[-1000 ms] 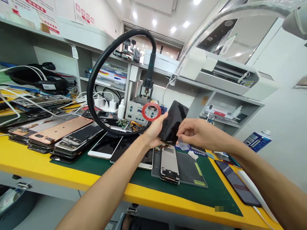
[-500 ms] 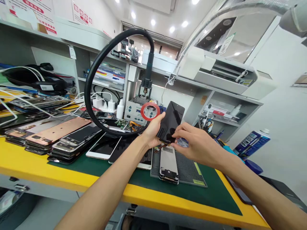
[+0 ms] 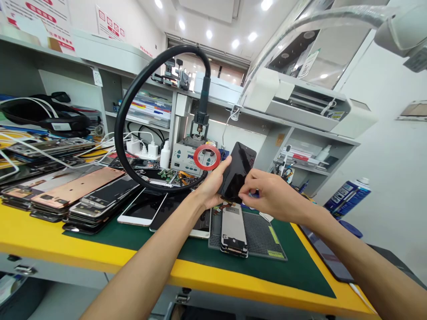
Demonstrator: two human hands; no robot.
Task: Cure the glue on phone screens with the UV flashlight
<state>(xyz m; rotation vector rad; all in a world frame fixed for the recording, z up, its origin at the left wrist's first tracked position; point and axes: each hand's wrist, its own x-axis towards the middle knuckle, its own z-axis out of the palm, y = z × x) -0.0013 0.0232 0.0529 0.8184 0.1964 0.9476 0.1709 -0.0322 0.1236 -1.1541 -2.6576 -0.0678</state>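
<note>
My left hand (image 3: 213, 184) is closed around the left edge of a black phone screen (image 3: 237, 171), holding it tilted above the mat. At the screen's lower right corner, my right hand (image 3: 263, 193) has thumb and forefinger pinched together. What lies between those fingertips is hidden. Directly below the screen, a stack of phone display panels (image 3: 233, 226) rests on a grey perforated pad (image 3: 262, 235). A small whitish piece of film or paper (image 3: 266, 216) lies on the pad's far edge, under my right hand.
Stacks of phone screens (image 3: 76, 186) cover the bench's left side. White-framed phones (image 3: 143, 206) lie beside my left forearm. A black looped hose (image 3: 122, 120) with a red tape roll (image 3: 207, 157) stands behind. A blue spray can (image 3: 347, 198) and a dark tablet (image 3: 323, 253) are at right.
The clear film beneath my right hand's fingers is no longer there, and a whitish piece now shows on the pad. My right fingers have closed into a tighter pinch at the screen's corner.
</note>
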